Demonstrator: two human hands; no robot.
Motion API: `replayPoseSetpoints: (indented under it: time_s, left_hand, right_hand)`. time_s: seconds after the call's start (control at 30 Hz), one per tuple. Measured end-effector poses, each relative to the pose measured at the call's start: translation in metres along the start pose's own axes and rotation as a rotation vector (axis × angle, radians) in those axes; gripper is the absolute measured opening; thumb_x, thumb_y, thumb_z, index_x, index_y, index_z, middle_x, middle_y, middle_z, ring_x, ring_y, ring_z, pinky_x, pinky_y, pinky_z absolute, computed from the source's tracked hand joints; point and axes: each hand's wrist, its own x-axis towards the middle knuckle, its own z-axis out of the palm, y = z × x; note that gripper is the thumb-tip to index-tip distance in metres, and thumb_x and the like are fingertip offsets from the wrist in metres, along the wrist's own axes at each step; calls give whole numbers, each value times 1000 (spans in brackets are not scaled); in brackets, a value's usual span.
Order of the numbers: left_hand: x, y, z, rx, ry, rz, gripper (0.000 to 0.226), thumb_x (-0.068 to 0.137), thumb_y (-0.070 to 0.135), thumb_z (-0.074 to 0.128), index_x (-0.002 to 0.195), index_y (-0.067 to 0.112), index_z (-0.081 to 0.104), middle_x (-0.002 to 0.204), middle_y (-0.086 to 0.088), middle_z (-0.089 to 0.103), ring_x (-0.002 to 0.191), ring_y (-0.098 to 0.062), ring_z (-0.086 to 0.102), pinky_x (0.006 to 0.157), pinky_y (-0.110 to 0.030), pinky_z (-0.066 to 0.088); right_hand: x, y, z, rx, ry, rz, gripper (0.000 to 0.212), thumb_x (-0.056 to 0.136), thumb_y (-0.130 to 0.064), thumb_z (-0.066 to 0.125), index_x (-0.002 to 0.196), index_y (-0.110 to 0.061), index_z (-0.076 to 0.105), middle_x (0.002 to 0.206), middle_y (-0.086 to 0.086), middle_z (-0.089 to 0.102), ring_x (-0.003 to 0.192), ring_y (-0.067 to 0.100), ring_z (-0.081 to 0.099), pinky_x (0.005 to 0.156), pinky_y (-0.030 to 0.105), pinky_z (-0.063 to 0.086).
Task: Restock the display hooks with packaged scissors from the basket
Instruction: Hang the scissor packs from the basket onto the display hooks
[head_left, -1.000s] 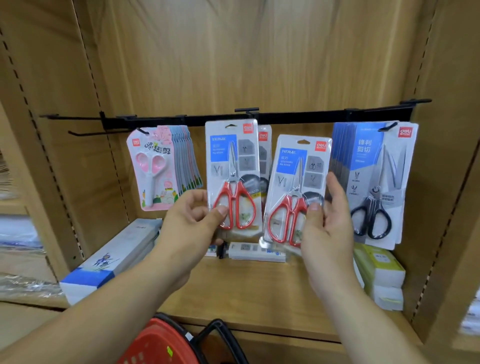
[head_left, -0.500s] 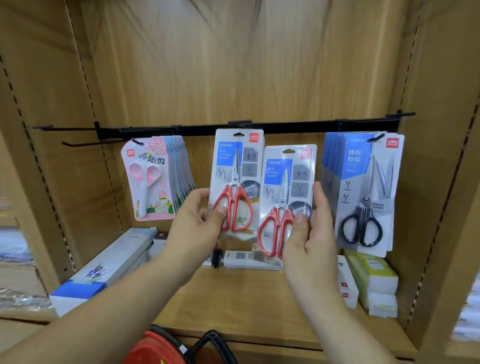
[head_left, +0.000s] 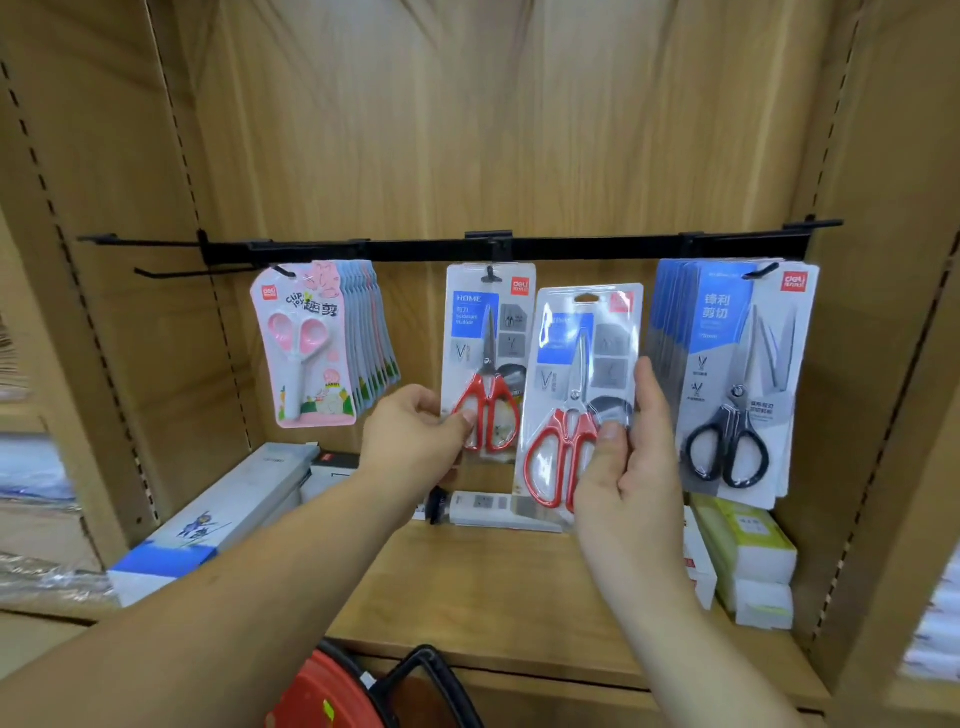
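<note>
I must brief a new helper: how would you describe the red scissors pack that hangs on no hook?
Find the black rail. Below its middle are two packs of red scissors; the loose pack is the right one, gripped by the right hand. Unlike the hung pack, it tilts and its hole is empty.

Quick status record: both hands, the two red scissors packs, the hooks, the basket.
left hand: grips the hung red pack near its handles
right hand: holds the loose red pack, tilted, off any hook
middle hook: carries the hung red pack
pink scissors packs: hanging at left
black-handled packs: hanging at right
basket: red, bottom edge, contents hidden
</note>
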Motion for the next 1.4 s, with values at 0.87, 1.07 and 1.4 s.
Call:
replayPoseSetpoints:
  time_s: [0.87, 1.07, 1.4]
  left_hand:
    - [17, -14, -12, 69, -49, 295, 17, 98, 28, 70, 100, 45, 71, 59, 2, 61, 58, -22, 60, 70, -49, 63]
    - [31, -25, -1, 198, 14, 351, 12, 98, 32, 68, 99, 43, 72, 51, 13, 47, 53, -9, 47, 57, -28, 45]
    - [2, -56, -21, 313, 33, 221, 35, 92, 42, 77, 119, 20, 71, 81, 10, 64, 83, -14, 65, 77, -30, 52]
  right_hand:
    - [33, 26, 65, -113, -25, 4, 55, 100, -15, 71, 152, -22, 55, 132, -14, 57, 120, -3, 58, 104, 31, 56]
    - [28, 42, 63, -174, -72, -5, 48, 101, -25, 71, 147, -19, 60, 132, -14, 59, 123, 8, 62, 107, 41, 55]
    - [-2, 41, 53, -560, -296, -21, 26, 93, -51, 64, 104, -32, 79, 101, -15, 73, 101, 11, 67, 86, 40, 59]
